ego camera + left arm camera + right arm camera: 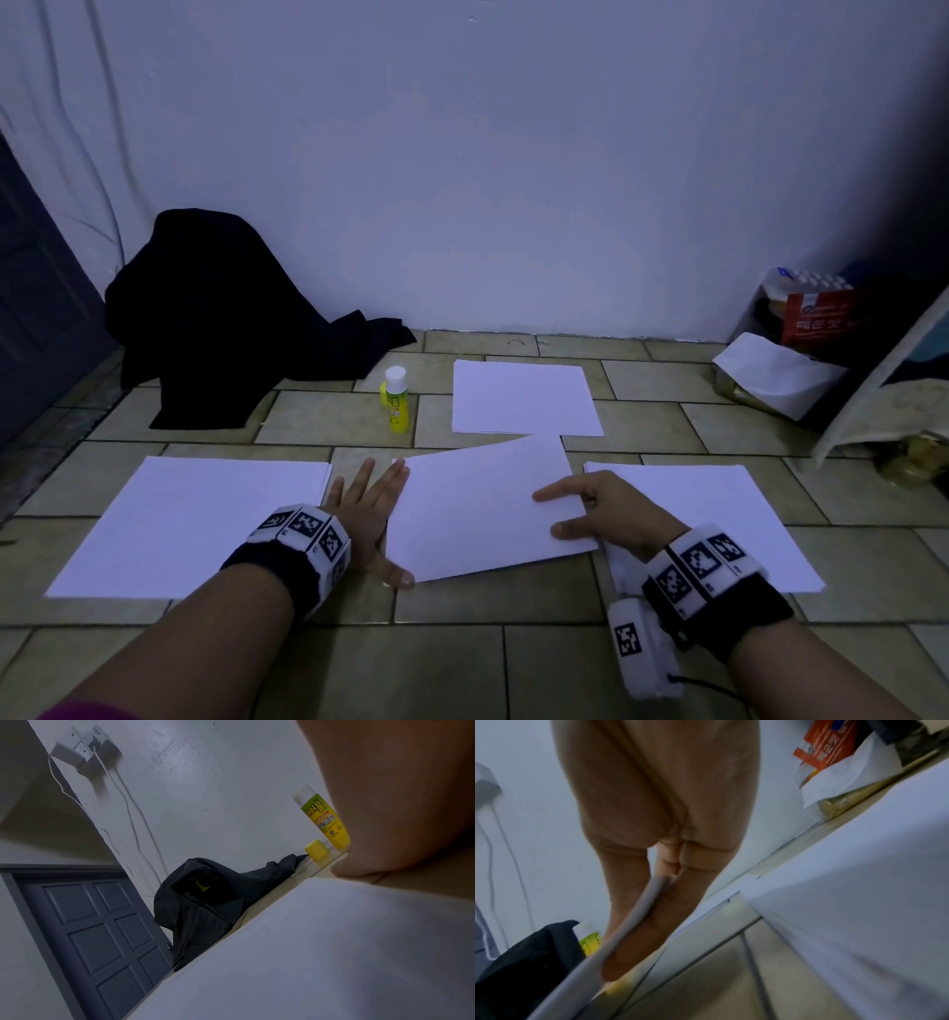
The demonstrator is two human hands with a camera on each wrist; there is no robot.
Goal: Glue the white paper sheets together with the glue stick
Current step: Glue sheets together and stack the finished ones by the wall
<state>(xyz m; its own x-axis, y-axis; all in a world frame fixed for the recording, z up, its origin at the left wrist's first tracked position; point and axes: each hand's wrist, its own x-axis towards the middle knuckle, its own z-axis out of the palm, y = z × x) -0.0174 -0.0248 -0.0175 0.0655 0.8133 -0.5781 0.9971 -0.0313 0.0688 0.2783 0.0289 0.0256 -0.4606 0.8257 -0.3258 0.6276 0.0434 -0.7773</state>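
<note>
A tilted white sheet (482,509) lies mid-floor between a left stack of paper (185,524), a right stack (719,519) and a far sheet (524,398). My right hand (560,514) pinches the tilted sheet's right edge; in the right wrist view the sheet's edge (628,923) runs between the fingers (654,933). My left hand (367,509) lies flat on the tiles with straight fingers against the sheet's left edge. The yellow glue stick (396,401) stands upright beyond the left hand, white top showing. Its yellow cap (317,850) stands beside the glue stick (325,819).
A black garment (231,318) is heaped against the wall at back left, near a grey door (31,308). Bags and a red package (816,318) crowd the back right corner. Cables hang from a wall plug (87,750).
</note>
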